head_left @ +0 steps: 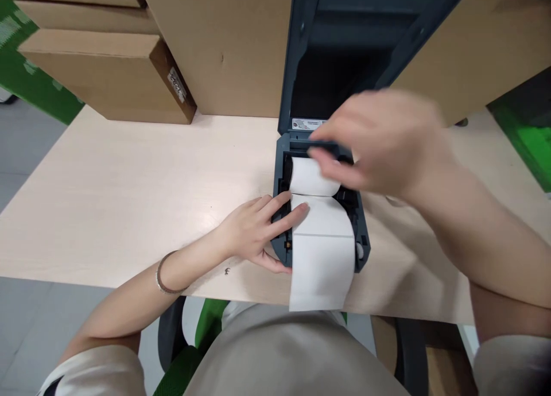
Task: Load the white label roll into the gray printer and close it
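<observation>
A dark blue-grey printer stands on the table with its lid raised. Inside lies a roll of white labels, and its strip runs forward over the front and past the table edge. My left hand rests on the printer's left side, fingers spread, with fingertips on the strip near the roll. Blurred by motion, my right hand is above the back right of the roll, thumb and index finger apart, and nothing shows between them.
Cardboard boxes stand at the back left, and large cardboard panels rise behind the printer. The pale wooden table has its front edge close to my body. A chair armrest is below.
</observation>
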Demonstrator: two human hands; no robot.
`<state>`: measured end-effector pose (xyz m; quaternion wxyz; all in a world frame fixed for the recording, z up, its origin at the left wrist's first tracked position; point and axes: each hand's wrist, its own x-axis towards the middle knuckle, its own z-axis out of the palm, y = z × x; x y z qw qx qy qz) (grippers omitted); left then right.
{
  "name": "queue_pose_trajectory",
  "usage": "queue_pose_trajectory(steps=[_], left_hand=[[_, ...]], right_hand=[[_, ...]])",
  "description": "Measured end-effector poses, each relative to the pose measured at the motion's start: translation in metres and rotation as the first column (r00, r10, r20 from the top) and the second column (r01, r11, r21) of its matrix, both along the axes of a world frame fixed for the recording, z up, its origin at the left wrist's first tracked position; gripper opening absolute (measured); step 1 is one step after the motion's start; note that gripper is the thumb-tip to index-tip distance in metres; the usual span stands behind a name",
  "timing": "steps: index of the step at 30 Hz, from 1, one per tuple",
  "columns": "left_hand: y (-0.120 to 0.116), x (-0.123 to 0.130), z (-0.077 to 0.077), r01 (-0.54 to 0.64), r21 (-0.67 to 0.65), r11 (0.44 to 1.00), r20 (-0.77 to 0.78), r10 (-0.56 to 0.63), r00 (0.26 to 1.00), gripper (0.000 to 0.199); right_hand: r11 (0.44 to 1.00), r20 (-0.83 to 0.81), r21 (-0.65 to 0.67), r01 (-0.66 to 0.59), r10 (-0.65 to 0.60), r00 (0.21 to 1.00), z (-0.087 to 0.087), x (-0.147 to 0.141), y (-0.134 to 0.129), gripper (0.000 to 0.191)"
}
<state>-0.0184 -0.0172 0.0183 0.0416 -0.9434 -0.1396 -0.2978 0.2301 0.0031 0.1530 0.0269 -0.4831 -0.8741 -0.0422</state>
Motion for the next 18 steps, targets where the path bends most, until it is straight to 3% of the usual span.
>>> queue_pose_trajectory(steps=[4, 6, 12, 15, 18], left_hand=[[-0.002, 0.001, 0.001, -0.024, 0.042, 0.999, -0.008, 0.024, 1.000, 0.102], [-0.002, 0.001, 0.001, -0.031, 0.061, 0.998, -0.007, 0.031, 0.999, 0.101], [0.001, 0.003, -0.003, -0.003, 0.065, 0.998, 0.037, 0.001, 0.999, 0.110], [0.002, 0.004, -0.006, 0.023, 0.034, 0.999, 0.080, -0.026, 0.996, 0.118], [0.002, 0.004, -0.008, 0.028, 0.018, 0.999, 0.108, -0.030, 0.994, 0.121]], right_hand=[[0.977, 0.190, -0.210, -0.031, 0.072, 0.979, -0.032, -0.008, 0.003, 0.067], [0.973, 0.196, -0.230, -0.016, 0.062, 0.979, -0.040, -0.007, 0.011, 0.074], [0.974, 0.261, -0.225, -0.033, 0.093, 0.961, -0.044, -0.018, 0.028, 0.056], [0.984, 0.268, -0.157, -0.087, 0.127, 0.955, -0.045, -0.019, 0.029, 0.052], [0.991, 0.169, -0.058, -0.125, 0.133, 0.977, -0.039, -0.012, 0.023, 0.052]])
